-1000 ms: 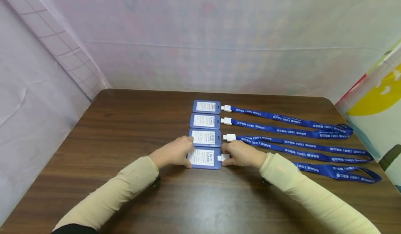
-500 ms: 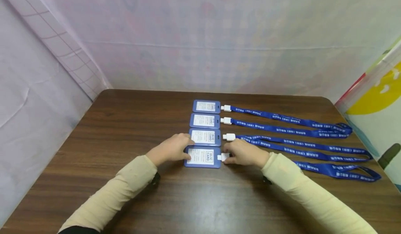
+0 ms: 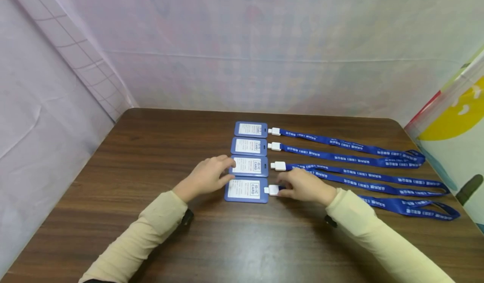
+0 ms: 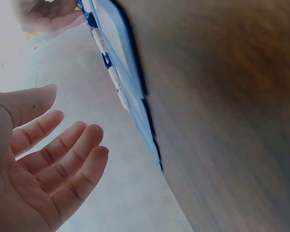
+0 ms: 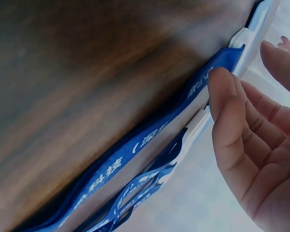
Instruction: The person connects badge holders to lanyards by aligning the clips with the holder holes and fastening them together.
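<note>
Several blue ID badge holders lie in a column on the brown table, each with a lanyard stretched out to its right. My left hand [image 3: 208, 178] is at the left edges of the two nearest holders; in the left wrist view its relaxed fingers [image 4: 72, 162] hold nothing. The nearest badge holder [image 3: 245, 189] has a white clip [image 3: 273, 190] overlapping its slotted right end. Just right of that clip is my right hand [image 3: 304, 185], over the nearest blue lanyard [image 3: 410, 209]. In the right wrist view, thumb and loosely bent fingers [image 5: 227, 121] stand apart beside the lanyard, gripping nothing.
Behind the nearest one are the other badge holders, [image 3: 247, 166] the closest of them, with a white clip [image 3: 278, 166] just off its right end. Their printed lanyards [image 3: 363, 161] reach toward the table's right side. A pale fabric sheet [image 3: 249, 64] hangs behind the table [image 3: 166, 136].
The left hand first shifted the nearest badge holder slightly left, then drew its fingers off it. My right hand has let go of the white clip and moved a little right.
</note>
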Demonstrator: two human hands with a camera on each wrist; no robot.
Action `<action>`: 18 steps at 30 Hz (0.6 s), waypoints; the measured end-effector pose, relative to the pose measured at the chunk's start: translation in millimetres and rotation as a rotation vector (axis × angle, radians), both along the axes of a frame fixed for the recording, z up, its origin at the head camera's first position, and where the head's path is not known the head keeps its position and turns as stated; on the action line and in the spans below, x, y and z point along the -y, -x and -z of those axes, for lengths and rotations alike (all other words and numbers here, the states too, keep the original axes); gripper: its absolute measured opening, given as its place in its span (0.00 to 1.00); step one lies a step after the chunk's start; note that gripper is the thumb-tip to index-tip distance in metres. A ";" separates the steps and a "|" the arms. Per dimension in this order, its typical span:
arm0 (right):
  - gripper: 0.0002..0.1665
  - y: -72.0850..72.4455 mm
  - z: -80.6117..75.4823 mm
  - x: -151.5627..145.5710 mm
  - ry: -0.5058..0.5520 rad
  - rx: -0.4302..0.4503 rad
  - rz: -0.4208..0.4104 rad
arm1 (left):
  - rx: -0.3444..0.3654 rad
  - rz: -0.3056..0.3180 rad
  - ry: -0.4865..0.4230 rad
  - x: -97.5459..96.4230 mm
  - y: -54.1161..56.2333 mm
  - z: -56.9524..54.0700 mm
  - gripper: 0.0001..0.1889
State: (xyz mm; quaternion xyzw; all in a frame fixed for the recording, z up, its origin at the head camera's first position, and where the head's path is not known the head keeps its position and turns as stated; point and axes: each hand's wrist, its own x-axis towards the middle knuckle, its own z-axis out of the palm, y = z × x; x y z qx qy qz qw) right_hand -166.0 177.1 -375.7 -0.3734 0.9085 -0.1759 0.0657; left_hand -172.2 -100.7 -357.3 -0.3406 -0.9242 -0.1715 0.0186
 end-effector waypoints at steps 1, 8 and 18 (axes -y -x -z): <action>0.12 -0.3 -0.6 -1.0 0.002 -0.004 0.005 | -0.005 -0.002 -0.011 -0.1 -0.4 0.5 0.12; 0.09 1.2 -2.6 -10.6 0.005 -0.016 0.052 | -0.063 0.029 -0.066 0.6 -2.9 4.3 0.12; 0.09 9.1 -6.7 -17.3 0.046 0.035 0.080 | -0.049 0.023 -0.062 4.2 -5.9 4.2 0.13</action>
